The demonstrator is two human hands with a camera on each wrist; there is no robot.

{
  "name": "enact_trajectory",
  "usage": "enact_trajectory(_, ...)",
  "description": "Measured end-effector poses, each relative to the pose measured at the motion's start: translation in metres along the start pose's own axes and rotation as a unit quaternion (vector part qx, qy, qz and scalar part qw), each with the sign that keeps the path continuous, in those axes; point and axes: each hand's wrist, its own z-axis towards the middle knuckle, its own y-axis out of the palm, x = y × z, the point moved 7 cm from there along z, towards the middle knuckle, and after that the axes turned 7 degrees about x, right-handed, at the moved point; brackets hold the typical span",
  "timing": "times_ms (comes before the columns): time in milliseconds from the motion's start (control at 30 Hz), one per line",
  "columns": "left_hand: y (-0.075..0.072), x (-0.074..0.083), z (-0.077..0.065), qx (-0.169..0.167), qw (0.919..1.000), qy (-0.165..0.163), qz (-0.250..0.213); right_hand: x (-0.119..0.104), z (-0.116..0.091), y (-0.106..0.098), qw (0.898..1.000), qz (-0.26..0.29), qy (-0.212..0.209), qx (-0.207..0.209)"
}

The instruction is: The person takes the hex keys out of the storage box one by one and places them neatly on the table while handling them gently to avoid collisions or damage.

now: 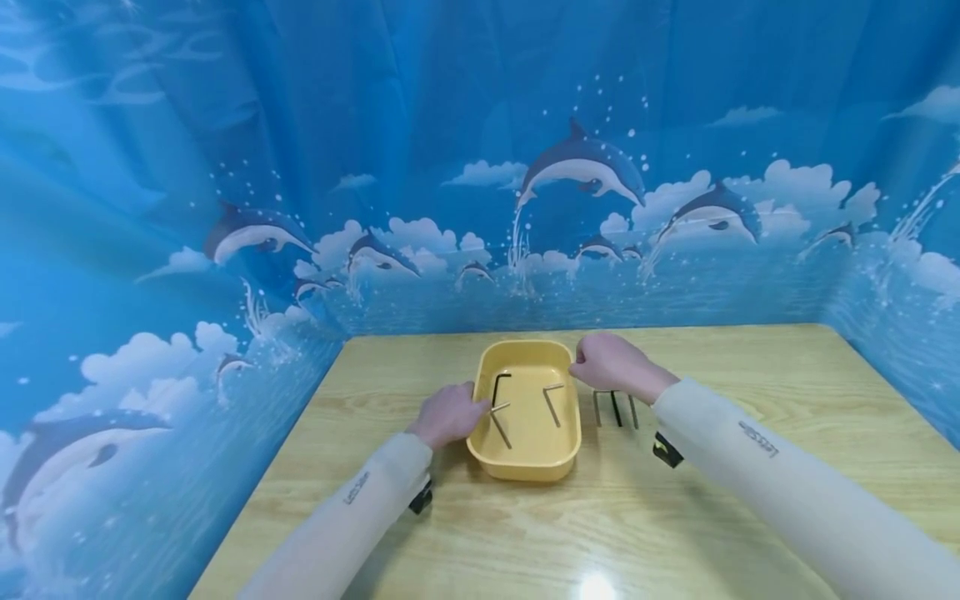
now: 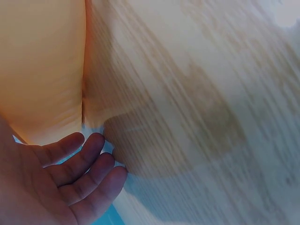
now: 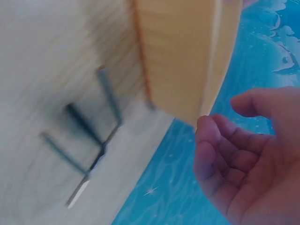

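Note:
A yellow plastic bin (image 1: 525, 468) stands on the table. Inside it lie a black hex key (image 1: 495, 388) and two silver ones, one toward the right (image 1: 553, 408) and one nearer the left wall (image 1: 501, 429). My left hand (image 1: 450, 414) holds the bin's left rim, thumb over the edge and the other fingers outside along the wall (image 2: 42, 70). At the bin's far right corner is my right hand (image 1: 611, 364), its fingers bent and its thumb apart from them, nothing between them in the right wrist view (image 3: 243, 159).
Right of the bin, three more hex keys lie side by side, a black one (image 1: 617, 410) between two silver ones, below my right forearm. A blue dolphin-print curtain (image 1: 450, 167) surrounds the wooden table (image 1: 712, 358) at the back and sides.

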Motion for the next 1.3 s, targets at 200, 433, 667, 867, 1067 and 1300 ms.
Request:
enact_trajectory(200,-0.002,0.0,0.0,-0.002,1.0,-0.002,0.003,-0.025,0.019,0.0,0.999,0.019,0.001,-0.034)
enact_trajectory(433,-0.004,-0.001,0.001,-0.004,1.0,-0.006,-0.004,-0.042,0.037,0.013,0.996,0.034,0.02,-0.075)
enact_trajectory(667,-0.005,-0.002,0.003,-0.006,0.9999,-0.014,-0.004,-0.046,0.047,0.034,0.993,0.039,0.054,-0.1)
enact_trajectory(867,-0.005,-0.002,0.005,-0.003,1.0,-0.005,0.002,-0.049,0.051,0.046,0.99,0.02,0.081,-0.111)
enact_trajectory(1067,-0.004,-0.002,0.004,0.0,1.0,0.005,0.004,-0.056,0.055,0.055,0.99,-0.05,0.069,-0.114)
enact_trajectory(1300,-0.001,-0.002,0.001,-0.001,1.0,0.007,-0.003,-0.056,0.055,0.065,0.983,-0.11,0.066,-0.128)
